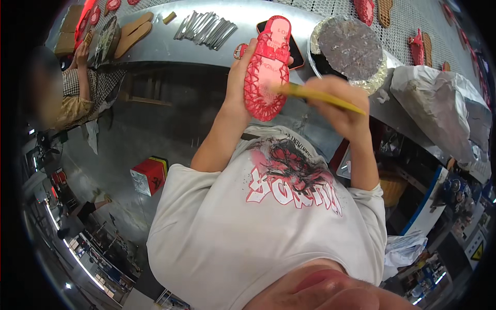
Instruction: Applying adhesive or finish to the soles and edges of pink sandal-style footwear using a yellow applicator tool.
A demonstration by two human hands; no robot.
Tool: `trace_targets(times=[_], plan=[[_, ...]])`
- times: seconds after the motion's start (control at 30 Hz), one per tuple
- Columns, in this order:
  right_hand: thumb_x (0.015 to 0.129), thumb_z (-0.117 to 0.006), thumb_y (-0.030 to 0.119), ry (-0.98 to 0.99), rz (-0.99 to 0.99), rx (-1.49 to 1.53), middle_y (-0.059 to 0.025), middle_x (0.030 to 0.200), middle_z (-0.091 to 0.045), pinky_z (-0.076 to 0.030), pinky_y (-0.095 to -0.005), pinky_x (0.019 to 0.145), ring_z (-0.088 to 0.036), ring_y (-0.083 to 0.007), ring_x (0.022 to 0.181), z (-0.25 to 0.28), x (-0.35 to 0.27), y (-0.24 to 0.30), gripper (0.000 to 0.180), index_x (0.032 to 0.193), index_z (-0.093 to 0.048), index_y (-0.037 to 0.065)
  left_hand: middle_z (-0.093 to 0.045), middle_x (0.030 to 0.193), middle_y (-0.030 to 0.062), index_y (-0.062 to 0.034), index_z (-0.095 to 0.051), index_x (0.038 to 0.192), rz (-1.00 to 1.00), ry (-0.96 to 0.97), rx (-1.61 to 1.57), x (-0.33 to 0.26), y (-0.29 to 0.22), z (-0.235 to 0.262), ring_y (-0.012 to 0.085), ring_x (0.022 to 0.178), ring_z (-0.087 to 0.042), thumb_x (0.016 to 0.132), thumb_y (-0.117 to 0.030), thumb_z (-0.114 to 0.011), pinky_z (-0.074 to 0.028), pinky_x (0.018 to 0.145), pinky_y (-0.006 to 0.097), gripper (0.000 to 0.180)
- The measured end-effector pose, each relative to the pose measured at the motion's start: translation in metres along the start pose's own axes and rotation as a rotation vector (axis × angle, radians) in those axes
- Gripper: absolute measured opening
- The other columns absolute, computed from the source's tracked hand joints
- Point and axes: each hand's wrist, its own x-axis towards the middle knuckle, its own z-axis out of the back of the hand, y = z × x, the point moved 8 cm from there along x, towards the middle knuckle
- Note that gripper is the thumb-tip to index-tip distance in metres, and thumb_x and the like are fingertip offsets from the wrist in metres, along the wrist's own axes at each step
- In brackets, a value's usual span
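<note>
Sandal [265, 72] of red lattice strips with a pink insole is resting in the person's left hand [239, 77] in the head view, its wider rounded end reaching past the near edge of the grey metal counter [165, 42]. That hand is gripping the sandal along its side, most of its fingers hiding behind it. The right hand [341, 103], blurred, is pinching a slim yellow-handled brush [328, 96]; its far end is meeting the insole or hovering just over it, and the blur is hiding which.

Behind the sandal, a flat black slab with an orange edge [296, 52] is lying on the counter, partly covered. Just beyond the right hand, a round foil-rimmed container with a grey crusted top [351, 49] is standing close, while a crumpled white plastic sack [439, 101] is bulging farther right. Leftward, thin silver metal strips [204, 29] are lying in a heap, with long flat tan soles [133, 35] farther off. A pale mesh surface [398, 32] is carrying more red footwear [365, 11]. At far left, a co-worker [75, 85] in checked clothing is leaning toward the counter; a red box [154, 175] is sitting on the floor [121, 201].
</note>
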Motion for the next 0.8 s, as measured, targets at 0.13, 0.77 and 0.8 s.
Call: trace_targets(times=[0.13, 0.77, 0.8], plan=[[0.084, -0.071, 0.002, 0.241, 0.068, 0.133, -0.0109, 0.093, -0.072, -0.053, -0.0287, 0.074, -0.069, -0.0188, 0.080, -0.021, 0.000, -0.005, 0.014, 0.098, -0.071, -0.002, -0.071, 0.097, 0.0213, 0.0053, -0.060, 0.120, -0.019, 0.065, 0.060, 0.005, -0.007, 0.008, 0.0250, 0.077, -0.072, 0.100, -0.047, -0.053, -0.059, 0.065, 0.032, 0.056], [0.084, -0.060, 0.010, 0.432, 0.219, -0.814, -0.0075, 0.101, -0.065, -0.054, -0.0426, 0.073, -0.067, -0.0323, 0.083, -0.168, 0.171, -0.124, 0.019, 0.102, -0.065, 0.010, -0.057, 0.131, 0.0246, -0.0017, -0.041, 0.144, -0.027, 0.122, -0.418, -0.064, -0.024, 0.146, 0.0355, 0.119, -0.058, 0.099, -0.051, -0.049, -0.051, 0.099, 0.050, 0.067], [0.085, -0.061, 0.011, 0.435, 0.346, -0.825, -0.0064, 0.103, -0.065, -0.054, -0.0425, 0.072, -0.067, -0.0318, 0.083, -0.179, 0.175, -0.123, 0.019, 0.103, -0.066, 0.010, -0.058, 0.130, 0.0249, -0.0024, -0.042, 0.143, 0.001, 0.195, -0.460, -0.067, -0.025, 0.146, 0.0356, 0.118, -0.059, 0.099, -0.052, -0.049, -0.053, 0.098, 0.049, 0.067]])
